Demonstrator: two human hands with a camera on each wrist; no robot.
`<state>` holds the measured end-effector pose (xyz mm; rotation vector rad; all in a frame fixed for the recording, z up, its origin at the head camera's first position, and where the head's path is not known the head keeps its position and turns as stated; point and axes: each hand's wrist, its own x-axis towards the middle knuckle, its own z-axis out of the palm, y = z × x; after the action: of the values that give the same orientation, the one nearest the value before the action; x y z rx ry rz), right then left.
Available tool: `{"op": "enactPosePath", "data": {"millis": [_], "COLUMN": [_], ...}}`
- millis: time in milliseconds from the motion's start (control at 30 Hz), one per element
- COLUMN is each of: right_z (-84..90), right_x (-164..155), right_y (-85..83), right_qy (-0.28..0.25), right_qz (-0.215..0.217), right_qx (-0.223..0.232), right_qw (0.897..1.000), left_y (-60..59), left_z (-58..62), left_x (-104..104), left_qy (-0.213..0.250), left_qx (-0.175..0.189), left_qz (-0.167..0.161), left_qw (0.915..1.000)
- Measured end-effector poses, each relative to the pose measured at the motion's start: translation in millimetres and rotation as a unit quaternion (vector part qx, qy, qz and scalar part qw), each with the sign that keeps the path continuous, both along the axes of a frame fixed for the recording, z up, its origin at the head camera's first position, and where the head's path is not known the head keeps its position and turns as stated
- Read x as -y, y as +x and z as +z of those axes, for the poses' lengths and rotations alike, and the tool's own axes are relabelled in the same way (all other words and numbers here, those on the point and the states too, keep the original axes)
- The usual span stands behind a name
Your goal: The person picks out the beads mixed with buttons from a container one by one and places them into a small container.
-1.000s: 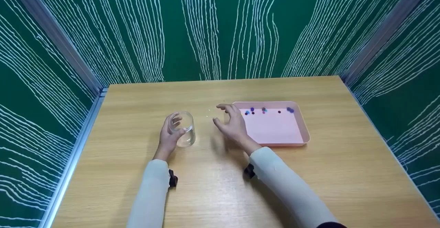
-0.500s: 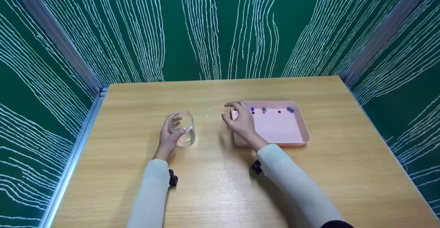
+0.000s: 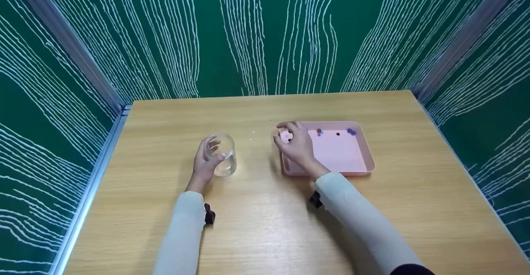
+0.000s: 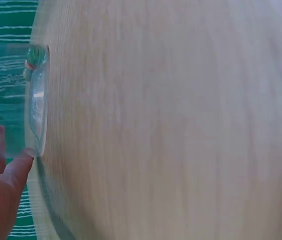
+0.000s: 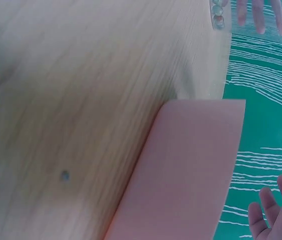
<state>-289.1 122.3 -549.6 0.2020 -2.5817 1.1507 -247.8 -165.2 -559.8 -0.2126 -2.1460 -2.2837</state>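
Glass (image 3: 220,155) stands left of centre in the head view, upright on the worktop (image 3: 265,225), and my left hand (image 3: 205,162) is wrapped round its side, fingers curled on the clear wall. Through the left wrist view I make out a couple of small beads (image 4: 30,69) lying in its bottom, so I judge a few have already gone in. Two tiny specks lie on the bare wood between glass and tray; too small to name. Right of centre sits the pink tray (image 3: 364,150), and my right hand (image 3: 296,145) hovers over its upper left corner, fingers bent down, seemingly pinching a yellowish bead (image 3: 290,136), though I cannot tell if the grip is closed. Further right along the tray's far edge, several dark beads (image 3: 336,133) remain, so most of the moving looks left to do.
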Motion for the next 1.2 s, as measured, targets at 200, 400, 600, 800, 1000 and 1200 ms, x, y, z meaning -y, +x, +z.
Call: {"op": "enactPosePath", "data": {"millis": [200, 400, 600, 800, 1000, 1200], "right_z": [-2.7, -4.9, -4.1, -6.1, -10.7, -17.7], "right_x": [-12, -30, -45, -55, -63, -75], "right_y": [-4.2, -9.3, -11.6, -12.2, -14.9, -19.9], "right_qy": [0.013, 0.014, 0.016, 0.020, 0.015, 0.001], "right_qz": [-0.015, -0.025, -0.040, -0.044, -0.050, -0.069], "right_qx": [0.014, 0.007, 0.015, 0.010, 0.014, 0.042], "right_qw": [1.000, 1.000, 0.999, 0.999, 0.999, 0.997], "left_y": [-1.1, -2.1, -1.9, -0.6, -0.6, -0.5], "left_z": [-1.1, -2.4, -3.3, -2.4, -2.0, -1.4], "left_x": [-1, -1, -1, -1, -1, -1], "left_qy": [0.006, 0.015, 0.017, 0.007, 0.002, 0.007], "left_qx": [-0.003, -0.005, -0.005, -0.008, -0.016, -0.015], "left_qz": [0.005, 0.008, 0.008, -0.003, 0.004, 0.013], "left_qw": [1.0000, 0.9998, 0.9998, 0.9999, 0.9999, 0.9998]}}
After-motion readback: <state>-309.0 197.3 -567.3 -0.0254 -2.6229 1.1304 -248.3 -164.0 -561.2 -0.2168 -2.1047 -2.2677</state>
